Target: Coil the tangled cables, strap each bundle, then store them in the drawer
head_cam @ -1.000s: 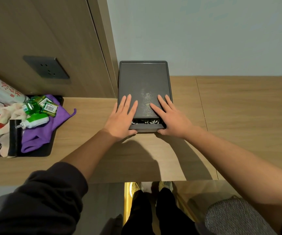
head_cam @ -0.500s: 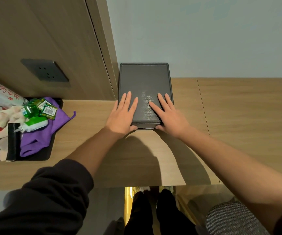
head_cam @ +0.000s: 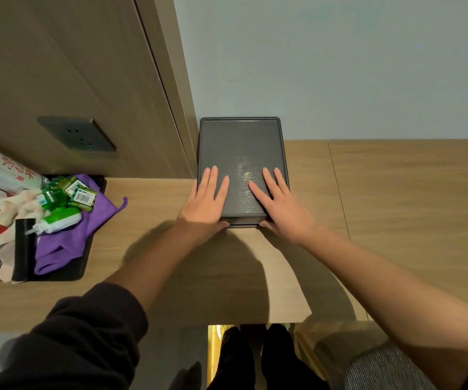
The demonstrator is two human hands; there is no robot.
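Observation:
A dark grey drawer box [head_cam: 241, 147] stands on the wooden desk [head_cam: 396, 198] against the wall. Its drawer front is flush with the casing, so nothing of the cables inside shows. My left hand [head_cam: 206, 199] lies flat on the box's near left corner, fingers straight, thumb at the front edge. My right hand [head_cam: 280, 202] lies flat on the near right corner in the same way, thumb against the drawer front.
At the left a black tray [head_cam: 58, 273] holds a purple cloth [head_cam: 66, 243], a green-and-white bottle [head_cam: 58, 222], green packets and cans. A wall socket [head_cam: 78, 133] sits on the wooden panel above. A striped stool [head_cam: 382, 370] is at bottom right.
The drawer stood a little open with white cables showing; both hands pushed it in and it is now flush. The hands have slid slightly forward on the box top.

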